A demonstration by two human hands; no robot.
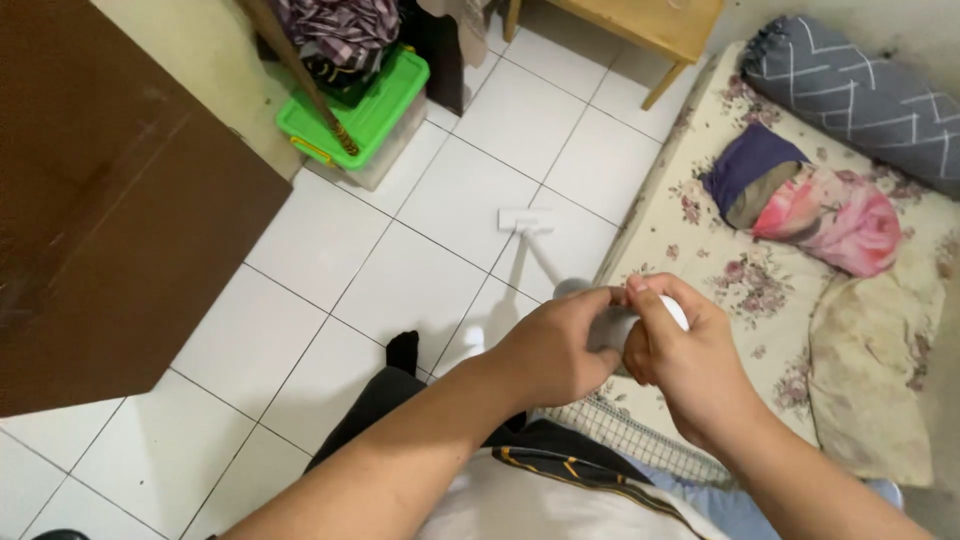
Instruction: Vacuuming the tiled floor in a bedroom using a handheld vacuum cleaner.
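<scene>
Head view shows the left hand (555,350) and right hand (685,360) both closed around a white mop handle (612,325). Its flat white head (526,220) rests on the tiled floor (400,260), toward 11 o'clock from the hands.

From my remote station I record both forearms bare to the lower edge of the frame, with no sleeve, watch, ring or band visible on the left hand (550,350) or the right hand (690,365). The torso carries a white garment (520,500) crossed by a dark band with thin yellow striping. One leg shows dark trousers (375,415) ending in a black sock (403,352).
</scene>
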